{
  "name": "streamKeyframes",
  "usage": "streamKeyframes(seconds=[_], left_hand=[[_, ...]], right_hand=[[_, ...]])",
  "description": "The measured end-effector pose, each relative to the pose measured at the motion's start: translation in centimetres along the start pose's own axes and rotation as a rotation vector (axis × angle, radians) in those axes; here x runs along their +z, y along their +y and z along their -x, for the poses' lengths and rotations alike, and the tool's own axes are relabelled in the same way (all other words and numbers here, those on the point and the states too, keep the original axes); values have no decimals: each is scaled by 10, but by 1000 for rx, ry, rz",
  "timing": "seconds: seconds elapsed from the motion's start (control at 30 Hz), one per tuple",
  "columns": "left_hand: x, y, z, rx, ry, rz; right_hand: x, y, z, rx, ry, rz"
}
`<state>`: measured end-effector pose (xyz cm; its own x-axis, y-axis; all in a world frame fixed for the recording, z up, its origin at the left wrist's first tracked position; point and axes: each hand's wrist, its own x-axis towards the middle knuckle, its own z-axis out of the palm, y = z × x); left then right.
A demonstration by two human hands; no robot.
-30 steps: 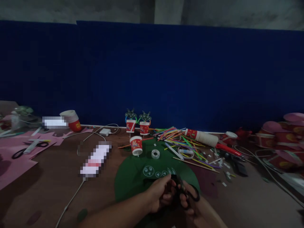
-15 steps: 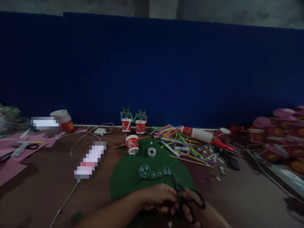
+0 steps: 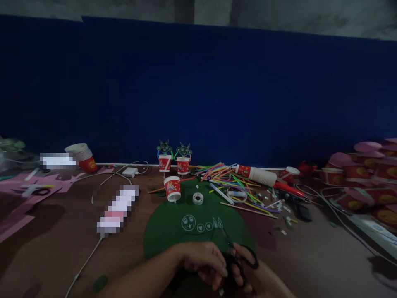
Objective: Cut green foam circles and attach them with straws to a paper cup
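Note:
My right hand (image 3: 243, 269) is closed on black-handled scissors (image 3: 248, 257), whose blades point up and to the left over green paper (image 3: 167, 223). Beside it on the left, my left hand (image 3: 206, 263) has its fingers curled together close to the scissors; what they hold, if anything, is hidden in shadow. Beyond both hands lie cut-out drawings on the green paper: a round face (image 3: 188, 223), two small circles with hearts (image 3: 204, 227) and two pointed ears (image 3: 218, 222). A tape roll (image 3: 198, 198) rests farther back.
A red cup (image 3: 172, 188) lies behind the paper, with two cup figures (image 3: 174, 163) beyond. Coloured straws (image 3: 229, 178) and stacked cups (image 3: 262, 176) are back right. Pink paper (image 3: 18, 207) is left, a power strip (image 3: 118, 211) left of the green paper, pink-topped cups (image 3: 359, 169) far right.
My right hand and the scissors have shifted slightly left and down. The fingers of my left hand have moved a little lower and curl more downward.

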<state>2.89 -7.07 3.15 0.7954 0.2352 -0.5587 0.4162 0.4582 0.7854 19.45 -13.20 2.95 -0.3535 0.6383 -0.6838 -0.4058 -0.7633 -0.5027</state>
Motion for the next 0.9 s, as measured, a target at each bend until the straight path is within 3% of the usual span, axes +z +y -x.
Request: streamKeyframes(seconds=[0.17, 0.33, 0.53, 0.7, 0.9], left_hand=[[-1, 0, 5, 47, -6, 3], [-7, -5, -5, 103, -6, 107], [-12, -6, -21, 137, 174, 509], [-10, -6, -26, 302, 358, 682], [-3, -12, -35, 382, 579, 618]], right_hand=[[3, 5, -1, -48, 50, 18], [5, 9, 0, -252, 45, 180], [-1, 13, -9, -351, 99, 268], [-1, 16, -6, -314, 91, 290], [9, 10, 15, -146, -127, 135]])
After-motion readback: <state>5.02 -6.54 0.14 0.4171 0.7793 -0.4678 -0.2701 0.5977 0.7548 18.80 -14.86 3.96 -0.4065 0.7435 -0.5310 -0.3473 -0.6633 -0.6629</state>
